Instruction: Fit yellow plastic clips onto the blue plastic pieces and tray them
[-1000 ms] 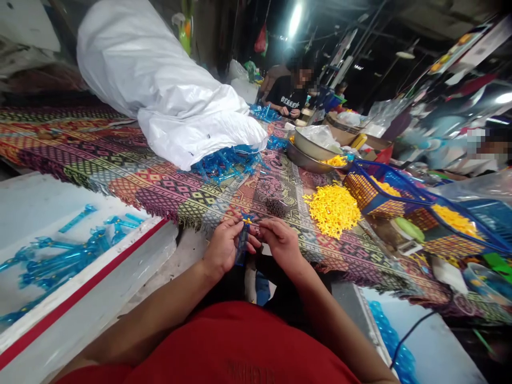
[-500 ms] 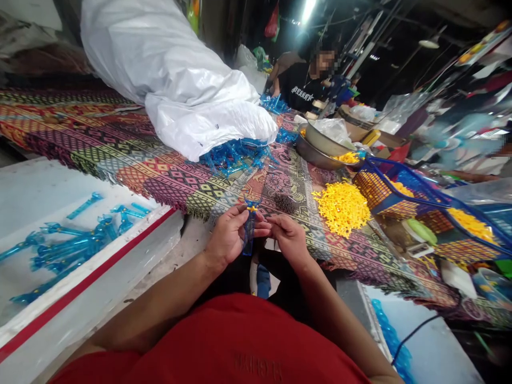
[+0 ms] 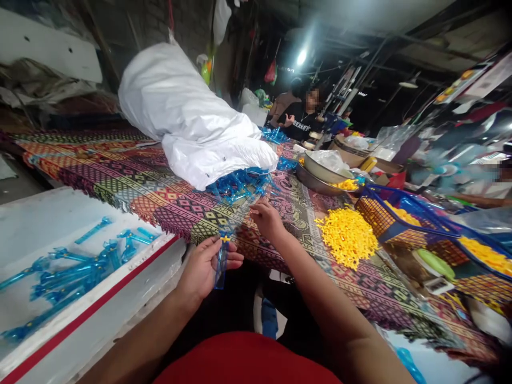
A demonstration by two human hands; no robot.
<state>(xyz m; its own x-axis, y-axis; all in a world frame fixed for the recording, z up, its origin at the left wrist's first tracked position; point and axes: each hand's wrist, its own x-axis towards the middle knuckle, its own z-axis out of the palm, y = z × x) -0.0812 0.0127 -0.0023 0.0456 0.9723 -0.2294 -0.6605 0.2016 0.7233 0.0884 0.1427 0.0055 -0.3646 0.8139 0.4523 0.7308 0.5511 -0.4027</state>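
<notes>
Insp. note: the 2 hands were apart. L hand (image 3: 206, 268) was closed on a narrow translucent blue plastic strip (image 3: 221, 266), gripping it near the top between thumb and fingers, w/ the strip hanging below the grip. It was held up off the bench, approx. at chest front, apparently to keep the small yellow plastic piece (image 3: 225, 239) at its top end in view. R hand (image 3: 267, 220) held nothing: it was open, fingers lightly curled, over the woven multicolour cloth (image 3: 120, 181) covering the bench. Contact w/ the cloth could not be confirmed.

Nearest to R hand was a loose pile of blue plastic parts (image 3: 240, 184). A heap of small yellow plastic pieces (image 3: 347, 237) lay directly on the cloth to the right, w/ more in an orange mesh basket w/ blue rim (image 3: 372, 213); both appeared placed for easy reach. More blue parts lay on a white tray w/ red-striped edge (image 3: 52, 213) at left. A large white plastic sack (image 3: 188, 117) lay on the bench behind the pile. A co-worker in black T-shirt (image 3: 302, 125) sat further along.
</notes>
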